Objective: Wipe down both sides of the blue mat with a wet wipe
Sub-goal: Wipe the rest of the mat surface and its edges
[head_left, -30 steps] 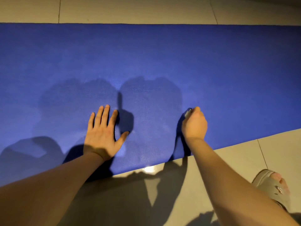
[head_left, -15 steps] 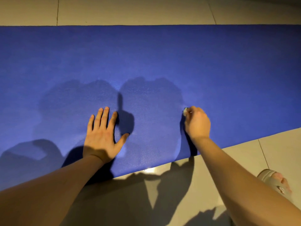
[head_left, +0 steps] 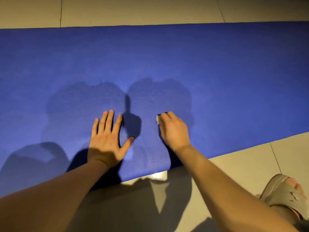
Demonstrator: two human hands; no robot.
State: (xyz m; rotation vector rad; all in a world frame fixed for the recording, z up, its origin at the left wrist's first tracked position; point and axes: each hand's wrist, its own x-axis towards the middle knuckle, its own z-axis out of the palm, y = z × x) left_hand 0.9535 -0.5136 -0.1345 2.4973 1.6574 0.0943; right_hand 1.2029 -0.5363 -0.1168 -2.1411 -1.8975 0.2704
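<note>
Beige floor tiles [head_left: 150,10] carry the long blue textured mat [head_left: 217,72], which spans the frame's middle. At lower centre, the left hand [head_left: 107,144] presses flat on it, fingers spread. Just right, the right hand [head_left: 173,129] grips what seems a small white wet wipe [head_left: 157,118] against the mat. A beige sandal [head_left: 280,190] sits lower right.

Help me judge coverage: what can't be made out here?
Head view only.
1. Wipe: mostly hidden under the right hand; only a corner shows.
2. Mat: ends cut off by the left and right edges; underside hidden.
3. Dark patches beyond the left hand: damp or shadow, cannot tell.
</note>
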